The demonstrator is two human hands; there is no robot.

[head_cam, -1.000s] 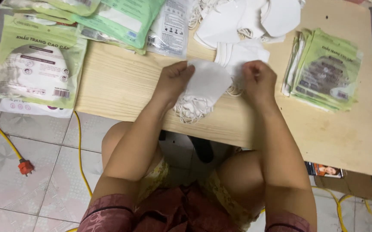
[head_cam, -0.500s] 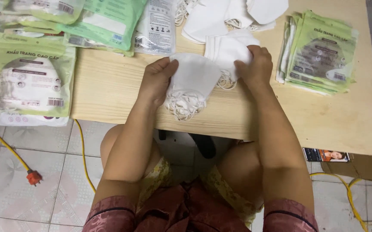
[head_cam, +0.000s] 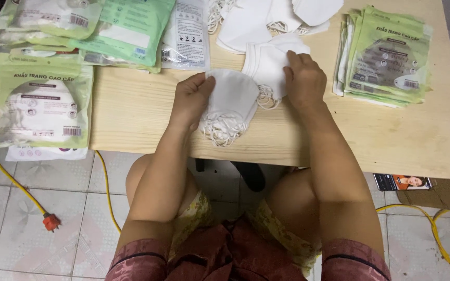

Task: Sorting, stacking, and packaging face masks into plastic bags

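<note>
We had a small stack of white face masks [head_cam: 231, 101] on the wooden table [head_cam: 136, 117], near its front edge, ear loops bunched toward us. Left hand [head_cam: 191, 99] gripped the stack's left edge, thumb on top, fingers curled under. Right hand [head_cam: 304, 78] lay flat, palm down, fingers spread, on another folded white mask [head_cam: 264, 65] just behind and right of the stack; it pressed on that mask rather than closing around it. The two masks overlapped slightly where the loops met.

Behind them sat a loose pile of white masks [head_cam: 266, 18] at the table's far edge. A pile of flat green pouches [head_cam: 386, 54] lay to the right, well apart from the right hand. Filled green packets [head_cam: 40, 106] overhung the table's left end, with more packets [head_cam: 126, 31] at the back left. A yellow cable with orange plug [head_cam: 51, 222] lay on the tiled floor.
</note>
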